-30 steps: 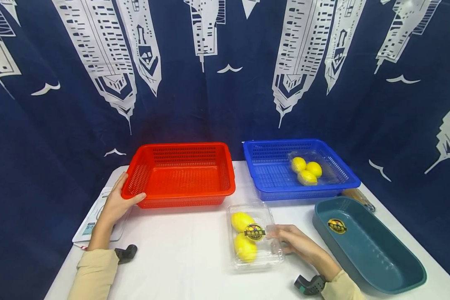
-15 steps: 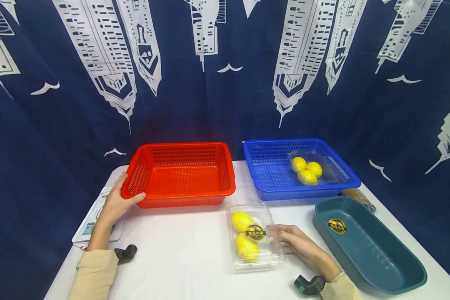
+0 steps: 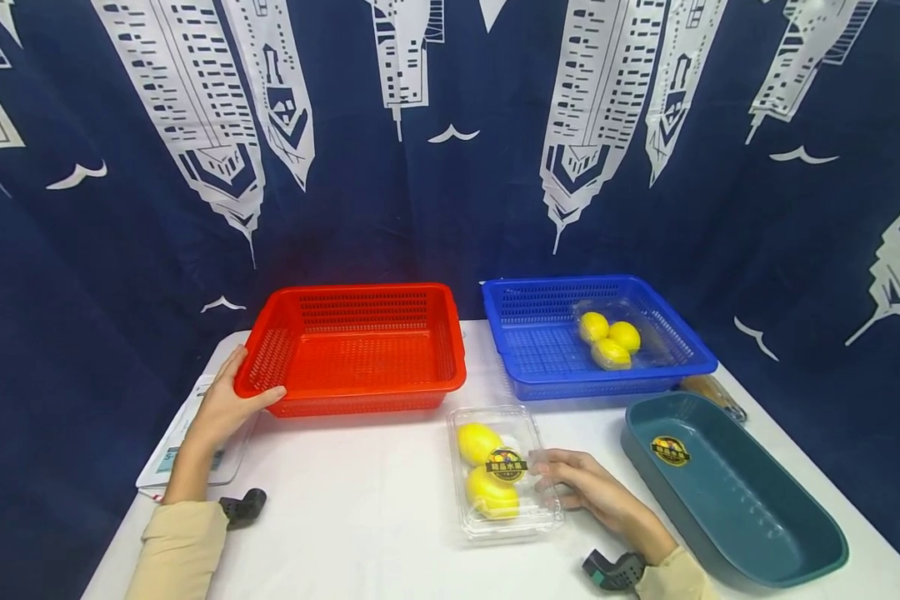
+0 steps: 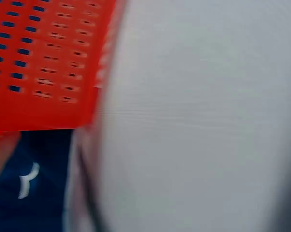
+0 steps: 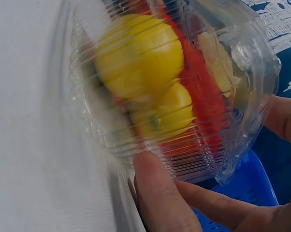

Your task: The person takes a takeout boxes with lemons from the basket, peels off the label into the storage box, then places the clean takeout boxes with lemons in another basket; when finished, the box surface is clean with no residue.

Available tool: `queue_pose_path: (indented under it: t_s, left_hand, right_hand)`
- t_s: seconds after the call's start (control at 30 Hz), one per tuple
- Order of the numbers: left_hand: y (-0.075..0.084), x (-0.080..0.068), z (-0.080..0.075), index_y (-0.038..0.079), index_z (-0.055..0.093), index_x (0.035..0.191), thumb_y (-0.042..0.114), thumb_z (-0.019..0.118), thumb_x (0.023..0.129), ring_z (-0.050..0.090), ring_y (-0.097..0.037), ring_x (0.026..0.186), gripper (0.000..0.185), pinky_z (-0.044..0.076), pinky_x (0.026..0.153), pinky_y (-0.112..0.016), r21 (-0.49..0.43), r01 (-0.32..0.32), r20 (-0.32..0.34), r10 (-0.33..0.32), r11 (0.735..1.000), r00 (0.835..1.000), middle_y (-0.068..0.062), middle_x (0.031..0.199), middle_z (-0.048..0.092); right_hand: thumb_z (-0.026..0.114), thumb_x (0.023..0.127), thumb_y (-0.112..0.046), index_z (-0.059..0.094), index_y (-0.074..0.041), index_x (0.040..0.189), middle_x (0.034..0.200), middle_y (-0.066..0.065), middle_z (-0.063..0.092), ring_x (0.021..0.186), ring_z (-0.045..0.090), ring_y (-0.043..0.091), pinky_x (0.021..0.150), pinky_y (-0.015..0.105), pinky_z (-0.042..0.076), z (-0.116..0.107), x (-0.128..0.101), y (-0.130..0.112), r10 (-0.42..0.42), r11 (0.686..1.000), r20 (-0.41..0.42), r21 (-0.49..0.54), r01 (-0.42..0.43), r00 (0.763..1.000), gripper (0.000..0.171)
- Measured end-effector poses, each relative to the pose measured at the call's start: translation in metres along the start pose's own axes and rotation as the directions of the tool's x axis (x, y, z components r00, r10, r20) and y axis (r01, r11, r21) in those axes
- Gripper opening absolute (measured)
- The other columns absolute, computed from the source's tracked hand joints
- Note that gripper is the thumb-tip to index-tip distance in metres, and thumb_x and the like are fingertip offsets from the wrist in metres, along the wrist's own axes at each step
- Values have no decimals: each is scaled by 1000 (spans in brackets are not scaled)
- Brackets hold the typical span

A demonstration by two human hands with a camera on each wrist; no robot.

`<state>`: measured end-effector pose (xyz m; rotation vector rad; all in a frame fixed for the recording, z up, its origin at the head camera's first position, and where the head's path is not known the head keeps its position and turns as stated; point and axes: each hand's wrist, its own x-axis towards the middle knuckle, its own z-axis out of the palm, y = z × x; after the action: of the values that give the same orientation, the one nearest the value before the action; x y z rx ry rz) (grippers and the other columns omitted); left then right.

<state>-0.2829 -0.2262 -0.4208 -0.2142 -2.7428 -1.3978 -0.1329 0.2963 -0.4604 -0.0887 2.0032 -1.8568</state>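
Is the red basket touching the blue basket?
Apart. The head view shows it: a strip of white tabletop lies between the right side of the red basket and the left side of the blue basket.

Bright head view; dimmer, part-blurred wrist views; clear box (image 5: 203, 104) glinting.

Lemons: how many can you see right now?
5. Two lemons in the clear box held by the right hand; three lemons in the clear pack inside the blue basket. No others show, though some could be hidden.
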Motion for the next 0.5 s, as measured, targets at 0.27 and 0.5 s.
queue_pose_path:
  t_s: [0.27,0.5]
  left_hand:
    - [33,-12,-9,-5,-1,153,52,69,82,30,-56,135,115,30,106,-72,182,63,-16,-61,981,998,-36,155,16]
    - [89,-36,11,-2,19,154,41,73,84,40,-48,132,98,37,106,-67,198,-51,-200,92,979,976,-29,150,36]
  right_hand:
    - [53,97,-27,30,19,142,127,8,60,102,63,17,85,30,59,0,0,0,5,1000,-5,-11,-5,1000,69]
    - [53,96,-27,32,18,141,130,11,58,103,62,17,86,31,58,0,1,1,4,1000,-18,-24,-5,1000,67]
